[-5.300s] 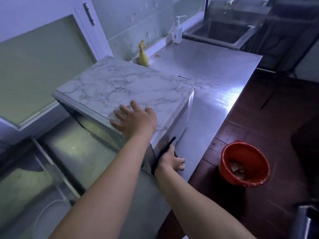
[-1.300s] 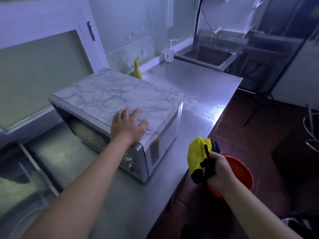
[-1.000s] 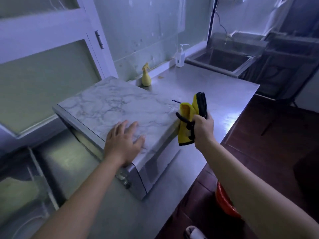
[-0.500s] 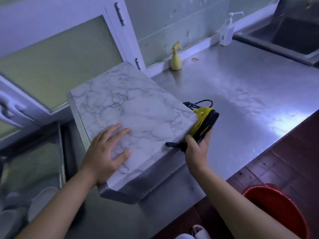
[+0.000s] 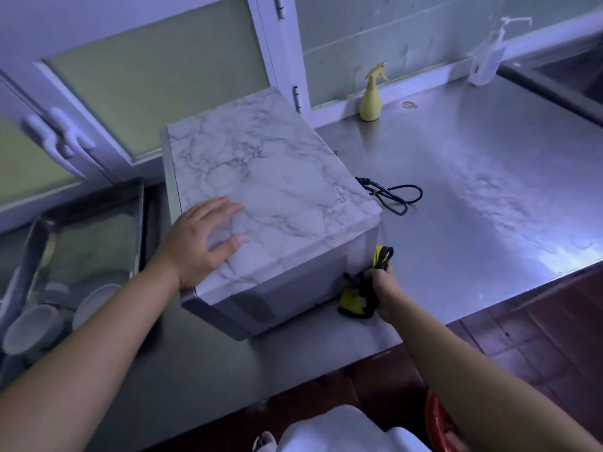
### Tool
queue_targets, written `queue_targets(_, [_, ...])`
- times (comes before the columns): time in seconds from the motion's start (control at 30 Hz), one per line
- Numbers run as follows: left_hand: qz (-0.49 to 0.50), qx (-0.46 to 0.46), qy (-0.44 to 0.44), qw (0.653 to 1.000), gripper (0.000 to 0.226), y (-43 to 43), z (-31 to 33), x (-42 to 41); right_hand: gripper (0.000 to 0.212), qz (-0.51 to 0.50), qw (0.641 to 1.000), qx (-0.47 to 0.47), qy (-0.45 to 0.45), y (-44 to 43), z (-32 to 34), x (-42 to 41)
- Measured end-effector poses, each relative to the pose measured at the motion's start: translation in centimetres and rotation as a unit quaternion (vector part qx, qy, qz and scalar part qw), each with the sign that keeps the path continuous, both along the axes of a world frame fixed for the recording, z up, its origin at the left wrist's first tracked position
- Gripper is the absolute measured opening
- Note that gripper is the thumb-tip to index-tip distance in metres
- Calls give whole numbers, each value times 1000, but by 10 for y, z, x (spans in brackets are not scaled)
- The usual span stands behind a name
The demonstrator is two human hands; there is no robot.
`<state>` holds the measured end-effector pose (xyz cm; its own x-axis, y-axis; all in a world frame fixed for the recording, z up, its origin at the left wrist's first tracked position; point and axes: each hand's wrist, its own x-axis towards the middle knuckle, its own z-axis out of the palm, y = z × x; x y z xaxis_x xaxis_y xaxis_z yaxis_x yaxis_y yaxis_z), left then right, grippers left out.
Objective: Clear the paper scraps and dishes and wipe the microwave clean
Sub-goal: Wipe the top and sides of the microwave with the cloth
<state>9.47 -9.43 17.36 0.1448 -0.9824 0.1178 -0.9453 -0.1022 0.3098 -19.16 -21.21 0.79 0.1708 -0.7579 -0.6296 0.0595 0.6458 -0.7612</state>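
On a brushed steel worktop (image 5: 473, 207), seen from the head camera, a grey microwave with a marble-patterned top (image 5: 270, 190) sits at an angle. The left hand (image 5: 199, 243) lies flat on that top near its closest edge, fingers straight and slightly apart. The right hand (image 5: 383, 288) has its fingers curled tight round a bunched yellow-and-black cloth (image 5: 354, 300), held low against the microwave's near side wall, by its right-hand corner. A black power cord (image 5: 394, 195) lies looped behind the microwave. A yellow spray bottle (image 5: 370, 96) stands upright by the wall. Pale bowls (image 5: 32, 327) sit in a metal tray (image 5: 140, 223) at far left.
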Motion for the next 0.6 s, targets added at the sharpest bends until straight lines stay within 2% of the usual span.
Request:
queue_targets(0.13, [200, -26, 63, 977, 72, 13, -10, -16, 16, -56, 997, 58, 13, -15, 13, -26])
queue_targets(0.2, [243, -42, 98, 964, 65, 26, -21, -30, 13, -77, 996, 43, 25, -16, 33, -42])
queue_targets(0.3, [278, -97, 80, 952, 48, 41, -34, -48, 20, -93, 990, -97, 40, -15, 76, -59])
queue_targets(0.4, [311, -123, 74, 940, 44, 41, -34, -59, 31, -66, 959, -267, 65, -15, 127, -56])
queue_targets(0.47, [313, -127, 79, 938, 43, 40, -31, -61, 32, -23, 949, -306, 67, -17, 146, -44])
queue_targets(0.53, [308, -129, 67, 940, 43, 41, -31, -61, 25, 24, 948, -306, 81, -16, 151, -30])
queue_targets(0.6, [310, -128, 39, 941, 44, 42, -32, -63, 17, 30, 947, -306, 94, -16, 147, -21])
